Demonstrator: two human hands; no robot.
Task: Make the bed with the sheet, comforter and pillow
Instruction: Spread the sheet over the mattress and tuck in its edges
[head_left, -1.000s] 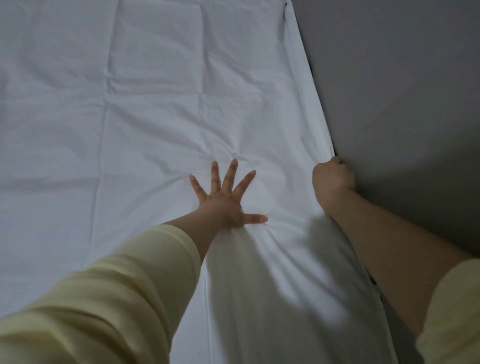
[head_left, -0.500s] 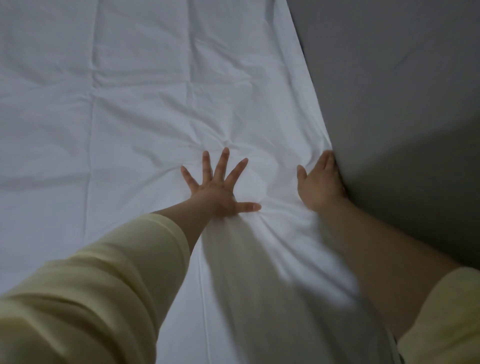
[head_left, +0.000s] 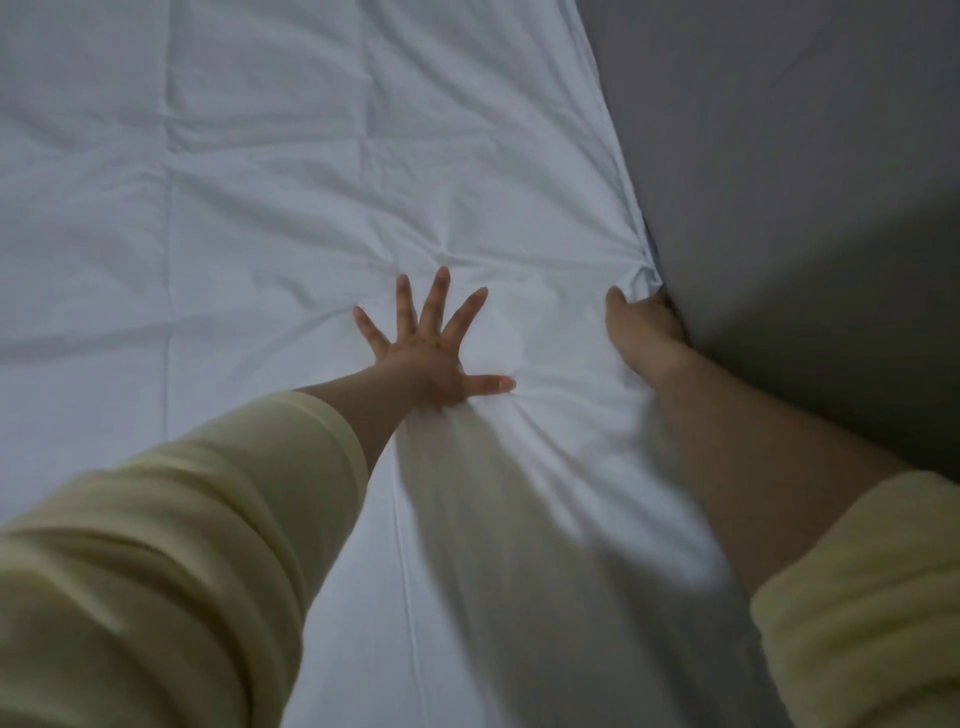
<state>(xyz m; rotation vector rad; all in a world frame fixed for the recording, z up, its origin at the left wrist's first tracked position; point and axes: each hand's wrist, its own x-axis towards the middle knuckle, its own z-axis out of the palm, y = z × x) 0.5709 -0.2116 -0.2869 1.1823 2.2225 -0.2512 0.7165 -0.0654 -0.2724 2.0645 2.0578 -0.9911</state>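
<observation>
A white sheet (head_left: 260, 218) lies spread over the bed, creased with fold lines. My left hand (head_left: 431, 348) presses flat on it with fingers splayed, near the middle of the view. My right hand (head_left: 641, 325) is at the bed's right edge against the grey wall. Its thumb lies on top and its fingers curl down over the edge, hidden in the gap. It grips the sheet's edge, and wrinkles bunch toward that spot (head_left: 641, 270). No comforter or pillow is in view.
A grey wall (head_left: 805, 182) runs close along the bed's right side, leaving only a narrow gap. The sheet stretches away to the left and to the far end. My pale yellow sleeves fill the lower corners.
My right hand opened from a fist at the edge, then curled its fingers down over the sheet's edge by the wall. The sheet bunched there. My left hand stayed pressed flat.
</observation>
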